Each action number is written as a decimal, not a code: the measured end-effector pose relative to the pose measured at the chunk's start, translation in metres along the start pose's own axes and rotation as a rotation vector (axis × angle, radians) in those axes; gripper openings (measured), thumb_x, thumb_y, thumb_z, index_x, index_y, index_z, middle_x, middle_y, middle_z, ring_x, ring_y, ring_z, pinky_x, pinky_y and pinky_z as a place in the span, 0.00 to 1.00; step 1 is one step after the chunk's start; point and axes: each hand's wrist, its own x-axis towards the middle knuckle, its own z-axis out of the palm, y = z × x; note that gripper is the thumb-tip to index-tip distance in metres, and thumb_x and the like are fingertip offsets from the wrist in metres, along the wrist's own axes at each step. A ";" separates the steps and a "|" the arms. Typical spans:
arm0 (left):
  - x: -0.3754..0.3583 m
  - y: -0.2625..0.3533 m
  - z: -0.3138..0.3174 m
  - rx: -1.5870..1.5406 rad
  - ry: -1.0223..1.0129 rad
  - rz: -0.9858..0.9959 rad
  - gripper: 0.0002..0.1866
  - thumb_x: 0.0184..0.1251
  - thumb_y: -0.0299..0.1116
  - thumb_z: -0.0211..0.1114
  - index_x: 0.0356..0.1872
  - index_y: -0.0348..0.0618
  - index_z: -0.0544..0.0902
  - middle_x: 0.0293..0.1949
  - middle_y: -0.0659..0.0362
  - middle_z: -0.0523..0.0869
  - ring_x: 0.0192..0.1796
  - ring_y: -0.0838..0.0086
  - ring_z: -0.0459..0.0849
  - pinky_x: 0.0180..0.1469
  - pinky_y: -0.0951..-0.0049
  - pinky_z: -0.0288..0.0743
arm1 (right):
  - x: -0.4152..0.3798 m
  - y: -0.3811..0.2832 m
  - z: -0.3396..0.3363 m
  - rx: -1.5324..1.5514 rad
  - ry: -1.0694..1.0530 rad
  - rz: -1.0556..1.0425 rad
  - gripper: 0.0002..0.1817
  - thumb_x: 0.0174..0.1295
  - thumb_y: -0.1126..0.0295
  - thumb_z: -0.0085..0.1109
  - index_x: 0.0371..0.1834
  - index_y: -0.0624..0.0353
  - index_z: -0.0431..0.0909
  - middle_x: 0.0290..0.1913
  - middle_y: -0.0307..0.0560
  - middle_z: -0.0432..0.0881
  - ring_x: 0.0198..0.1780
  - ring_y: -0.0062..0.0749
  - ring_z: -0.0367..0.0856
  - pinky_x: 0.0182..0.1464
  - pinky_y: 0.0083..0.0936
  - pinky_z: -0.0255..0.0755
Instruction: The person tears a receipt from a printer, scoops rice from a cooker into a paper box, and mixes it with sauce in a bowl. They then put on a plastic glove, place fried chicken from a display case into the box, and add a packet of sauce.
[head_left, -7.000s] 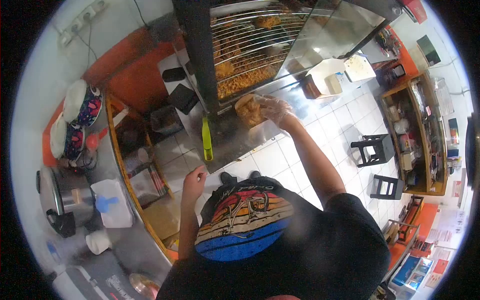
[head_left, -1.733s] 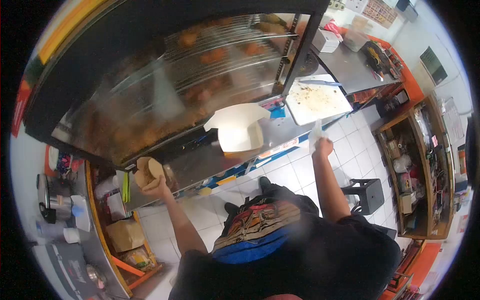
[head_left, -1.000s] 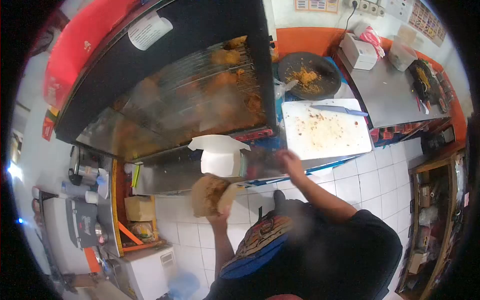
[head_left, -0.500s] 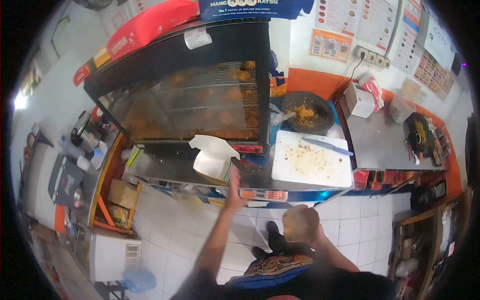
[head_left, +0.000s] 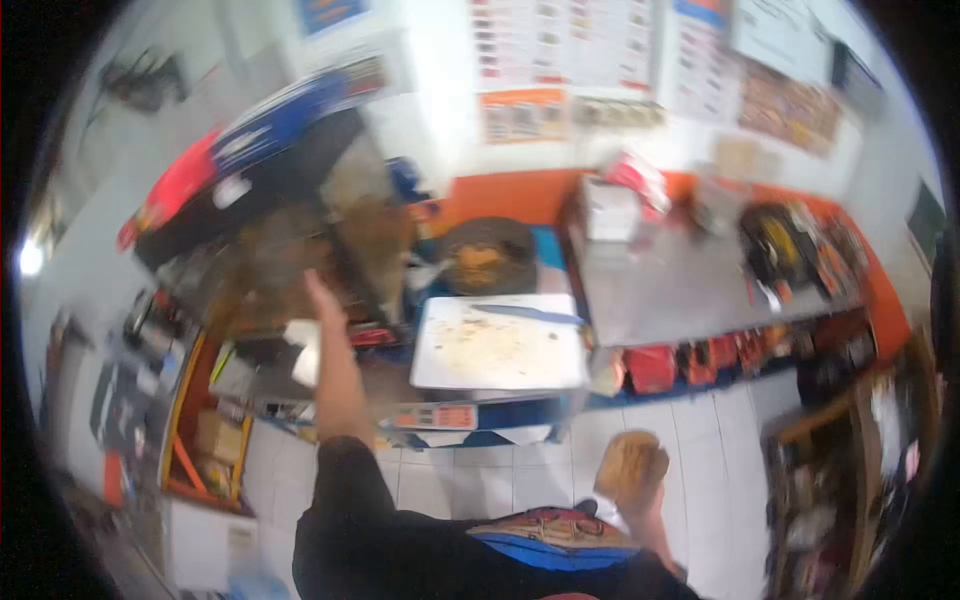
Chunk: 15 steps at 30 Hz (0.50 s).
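Observation:
The view is blurred by motion. My left hand [head_left: 318, 292] is raised with fingers apart and holds nothing, just in front of the glass display case [head_left: 300, 225] and above a white open box [head_left: 305, 350] on the steel counter. My right hand [head_left: 648, 510] is low by my body, over the tiled floor. It is closed on a brown paper bag of fried food [head_left: 632, 465]. A white cutting board [head_left: 500, 350] with crumbs and a knife [head_left: 530, 314] lies between the two hands, farther back.
A dark round pan of crumbs [head_left: 487, 255] sits behind the board. A steel table [head_left: 690, 285] with a white box and utensils stands to the right. Shelves line the right wall, and a counter with appliances [head_left: 140, 360] runs along the left.
The view has swung right and up and is now blurred. My left hand rose from the white box toward the display case. The brown bag stays low in my right hand.

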 end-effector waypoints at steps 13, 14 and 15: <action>-0.477 -0.122 0.258 0.407 -1.308 0.046 0.42 0.54 0.33 0.74 0.70 0.44 0.61 0.70 0.53 0.63 0.59 0.67 0.73 0.55 0.70 0.74 | 0.100 -0.172 -0.164 0.108 0.211 -0.094 0.33 0.70 0.40 0.36 0.69 0.51 0.62 0.64 0.46 0.73 0.62 0.44 0.76 0.54 0.52 0.77; -0.510 -0.141 0.280 0.363 -1.478 -0.141 0.61 0.40 0.33 0.82 0.75 0.48 0.49 0.75 0.52 0.53 0.67 0.62 0.67 0.59 0.64 0.71 | 0.109 -0.177 -0.169 0.077 0.205 -0.052 0.33 0.70 0.40 0.37 0.69 0.50 0.62 0.64 0.46 0.73 0.61 0.43 0.76 0.53 0.50 0.78; -0.532 -0.150 0.301 0.438 -1.614 -0.095 0.67 0.36 0.34 0.83 0.76 0.43 0.42 0.76 0.51 0.50 0.71 0.60 0.63 0.63 0.59 0.68 | 0.121 -0.183 -0.171 0.041 0.185 -0.021 0.33 0.70 0.40 0.38 0.69 0.50 0.62 0.64 0.45 0.73 0.60 0.42 0.77 0.52 0.49 0.79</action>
